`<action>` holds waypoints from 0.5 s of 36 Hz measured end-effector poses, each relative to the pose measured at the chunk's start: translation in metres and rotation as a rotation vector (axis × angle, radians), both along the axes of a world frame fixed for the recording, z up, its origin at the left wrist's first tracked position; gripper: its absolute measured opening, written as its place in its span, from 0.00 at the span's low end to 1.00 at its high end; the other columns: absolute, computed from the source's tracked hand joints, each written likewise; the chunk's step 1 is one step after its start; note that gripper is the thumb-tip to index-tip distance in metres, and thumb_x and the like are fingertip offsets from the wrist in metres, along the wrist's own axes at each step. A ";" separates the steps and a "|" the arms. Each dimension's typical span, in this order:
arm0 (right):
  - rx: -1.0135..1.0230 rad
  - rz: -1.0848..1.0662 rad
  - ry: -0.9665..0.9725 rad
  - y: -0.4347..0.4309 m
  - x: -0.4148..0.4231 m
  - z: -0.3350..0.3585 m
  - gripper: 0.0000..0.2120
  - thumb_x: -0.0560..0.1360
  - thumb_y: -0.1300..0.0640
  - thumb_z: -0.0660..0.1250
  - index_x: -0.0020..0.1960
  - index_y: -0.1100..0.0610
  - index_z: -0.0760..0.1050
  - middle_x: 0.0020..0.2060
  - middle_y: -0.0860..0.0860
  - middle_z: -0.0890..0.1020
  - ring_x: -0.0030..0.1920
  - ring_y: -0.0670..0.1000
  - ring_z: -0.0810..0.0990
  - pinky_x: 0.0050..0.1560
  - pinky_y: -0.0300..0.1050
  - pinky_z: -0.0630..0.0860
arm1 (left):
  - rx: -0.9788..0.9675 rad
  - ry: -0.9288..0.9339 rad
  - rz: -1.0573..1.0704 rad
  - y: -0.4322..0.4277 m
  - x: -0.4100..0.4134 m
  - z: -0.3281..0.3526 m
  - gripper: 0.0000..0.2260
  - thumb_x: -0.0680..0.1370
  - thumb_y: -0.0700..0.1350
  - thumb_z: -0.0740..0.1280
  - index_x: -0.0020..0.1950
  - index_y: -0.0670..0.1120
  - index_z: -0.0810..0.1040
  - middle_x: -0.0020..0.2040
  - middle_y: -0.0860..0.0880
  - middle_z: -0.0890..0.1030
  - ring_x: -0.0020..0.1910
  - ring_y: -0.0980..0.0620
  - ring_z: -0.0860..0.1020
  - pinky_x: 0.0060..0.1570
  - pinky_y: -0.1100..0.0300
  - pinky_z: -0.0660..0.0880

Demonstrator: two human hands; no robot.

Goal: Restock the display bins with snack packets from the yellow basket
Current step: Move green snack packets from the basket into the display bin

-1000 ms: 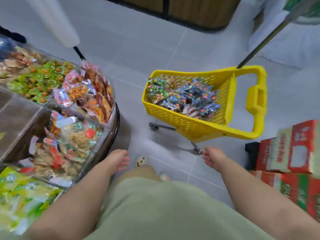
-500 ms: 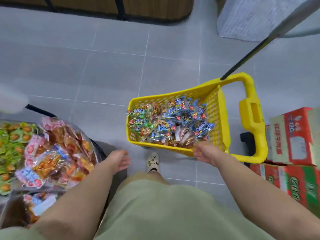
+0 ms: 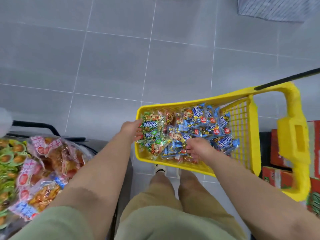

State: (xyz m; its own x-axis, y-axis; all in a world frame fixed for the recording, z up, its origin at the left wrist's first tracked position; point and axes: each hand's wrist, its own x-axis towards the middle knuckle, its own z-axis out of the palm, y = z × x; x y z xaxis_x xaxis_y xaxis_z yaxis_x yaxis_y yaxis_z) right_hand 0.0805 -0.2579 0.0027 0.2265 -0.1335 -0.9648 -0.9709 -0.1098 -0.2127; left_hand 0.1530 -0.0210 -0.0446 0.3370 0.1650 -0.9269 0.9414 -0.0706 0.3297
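Here, left grip (image 3: 132,129) curled round green packets (image 3: 152,134) in yellow basket (image 3: 287,129); right grip (image 3: 197,149) lay among blue packets (image 3: 213,125), closure impossible to tell.

The yellow basket (image 3: 190,101) is open on top, though its mesh walls and tall handle (image 3: 294,141) shut off the right side, with red cartons (image 3: 280,149) just beyond. Bare grey floor (image 3: 121,66) lies open between the basket and the heaped display bins (image 3: 93,146) at left.
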 end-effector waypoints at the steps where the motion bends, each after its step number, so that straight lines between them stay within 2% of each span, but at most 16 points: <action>1: 0.005 -0.013 0.006 -0.001 -0.001 -0.002 0.09 0.79 0.60 0.57 0.40 0.57 0.69 0.32 0.52 0.69 0.28 0.47 0.66 0.30 0.39 0.59 | 0.024 0.021 -0.001 -0.003 0.003 -0.004 0.23 0.76 0.52 0.70 0.63 0.37 0.73 0.51 0.41 0.76 0.47 0.44 0.76 0.45 0.52 0.75; 2: 0.018 -0.027 0.003 -0.003 -0.002 -0.008 0.08 0.79 0.61 0.57 0.42 0.58 0.71 0.32 0.53 0.68 0.28 0.48 0.64 0.31 0.39 0.57 | 0.053 0.027 0.001 -0.006 0.006 -0.008 0.25 0.74 0.52 0.72 0.64 0.36 0.73 0.47 0.41 0.76 0.43 0.44 0.76 0.40 0.53 0.76; 3: 0.008 -0.026 -0.009 -0.005 -0.005 -0.008 0.08 0.79 0.61 0.58 0.42 0.57 0.61 0.33 0.53 0.69 0.29 0.48 0.64 0.31 0.39 0.57 | 0.083 0.020 0.003 -0.008 0.009 -0.012 0.27 0.73 0.51 0.74 0.64 0.35 0.73 0.44 0.42 0.76 0.39 0.44 0.76 0.36 0.54 0.76; 4: -0.016 -0.011 -0.015 -0.009 -0.009 -0.012 0.18 0.79 0.62 0.58 0.64 0.69 0.60 0.34 0.54 0.71 0.30 0.48 0.65 0.32 0.39 0.59 | 0.117 0.012 -0.001 -0.010 0.011 -0.016 0.30 0.70 0.51 0.76 0.64 0.35 0.73 0.45 0.40 0.78 0.39 0.43 0.77 0.36 0.53 0.77; 5: -0.014 0.012 -0.030 -0.011 -0.011 -0.011 0.16 0.79 0.62 0.59 0.61 0.74 0.68 0.36 0.56 0.72 0.31 0.48 0.66 0.32 0.40 0.62 | 0.163 0.013 -0.019 -0.012 0.015 -0.019 0.33 0.68 0.52 0.78 0.65 0.36 0.72 0.50 0.38 0.79 0.45 0.41 0.79 0.43 0.48 0.80; 6: -0.001 0.019 -0.040 -0.013 -0.013 -0.012 0.19 0.79 0.63 0.58 0.65 0.74 0.65 0.37 0.59 0.74 0.31 0.49 0.67 0.34 0.42 0.68 | 0.219 0.025 -0.049 -0.014 0.017 -0.023 0.38 0.65 0.54 0.79 0.66 0.37 0.70 0.58 0.37 0.77 0.53 0.38 0.78 0.51 0.44 0.78; 7: 0.002 0.023 -0.037 -0.014 -0.015 -0.011 0.20 0.79 0.63 0.58 0.66 0.74 0.64 0.41 0.65 0.77 0.33 0.50 0.68 0.40 0.49 0.75 | 0.278 0.048 -0.092 -0.016 0.019 -0.026 0.43 0.62 0.57 0.80 0.69 0.39 0.66 0.64 0.38 0.74 0.61 0.37 0.75 0.58 0.41 0.75; 8: 0.018 0.010 -0.038 -0.015 -0.015 -0.012 0.20 0.79 0.63 0.59 0.66 0.74 0.64 0.50 0.71 0.77 0.35 0.53 0.70 0.51 0.57 0.76 | 0.338 0.079 -0.151 -0.018 0.020 -0.028 0.49 0.59 0.60 0.80 0.72 0.41 0.62 0.68 0.39 0.70 0.66 0.37 0.71 0.61 0.40 0.72; 9: 0.016 0.018 -0.030 -0.016 -0.015 -0.012 0.19 0.79 0.62 0.59 0.64 0.74 0.66 0.57 0.72 0.74 0.39 0.55 0.71 0.59 0.61 0.72 | 0.390 0.111 -0.219 -0.019 0.021 -0.028 0.52 0.57 0.64 0.79 0.73 0.44 0.60 0.70 0.40 0.67 0.68 0.37 0.68 0.63 0.40 0.71; 10: 0.008 0.034 -0.033 -0.017 -0.014 -0.012 0.17 0.79 0.61 0.59 0.62 0.73 0.69 0.58 0.70 0.75 0.41 0.55 0.72 0.60 0.60 0.72 | 0.432 0.136 -0.285 -0.020 0.022 -0.028 0.55 0.56 0.67 0.78 0.73 0.45 0.59 0.70 0.41 0.65 0.69 0.38 0.67 0.63 0.41 0.70; 12: 0.004 0.072 -0.042 -0.021 -0.015 -0.020 0.13 0.79 0.59 0.60 0.59 0.66 0.73 0.47 0.60 0.80 0.38 0.51 0.74 0.45 0.48 0.77 | 0.477 0.153 -0.365 -0.019 0.022 -0.031 0.57 0.54 0.70 0.76 0.73 0.45 0.58 0.70 0.41 0.63 0.70 0.38 0.65 0.63 0.41 0.68; 14: 0.009 0.102 -0.056 -0.021 -0.012 -0.024 0.12 0.79 0.59 0.60 0.58 0.64 0.74 0.41 0.55 0.76 0.37 0.49 0.73 0.35 0.41 0.70 | 0.467 0.142 -0.384 -0.016 0.022 -0.036 0.57 0.54 0.70 0.76 0.74 0.44 0.57 0.71 0.41 0.64 0.70 0.38 0.65 0.64 0.42 0.68; 16: 0.011 0.125 -0.074 -0.019 -0.008 -0.028 0.06 0.78 0.59 0.60 0.51 0.60 0.74 0.41 0.56 0.74 0.35 0.49 0.71 0.33 0.41 0.66 | 0.421 0.120 -0.382 -0.009 0.020 -0.039 0.57 0.56 0.68 0.77 0.74 0.42 0.55 0.71 0.40 0.66 0.70 0.37 0.67 0.64 0.41 0.70; 18: -0.006 0.172 -0.083 -0.013 -0.001 -0.030 0.06 0.78 0.58 0.61 0.44 0.57 0.73 0.38 0.54 0.75 0.35 0.50 0.72 0.37 0.44 0.68 | 0.375 0.108 -0.414 -0.001 0.017 -0.040 0.55 0.58 0.68 0.77 0.73 0.40 0.58 0.70 0.39 0.69 0.67 0.38 0.70 0.61 0.43 0.72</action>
State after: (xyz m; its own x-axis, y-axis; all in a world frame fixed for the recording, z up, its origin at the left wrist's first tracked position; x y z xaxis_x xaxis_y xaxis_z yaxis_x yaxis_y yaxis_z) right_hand 0.0792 -0.2706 -0.0270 0.3255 -0.0915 -0.9411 -0.9168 -0.2742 -0.2904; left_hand 0.1696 -0.0219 -0.0849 0.3501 0.3639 -0.8631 0.8375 -0.5344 0.1144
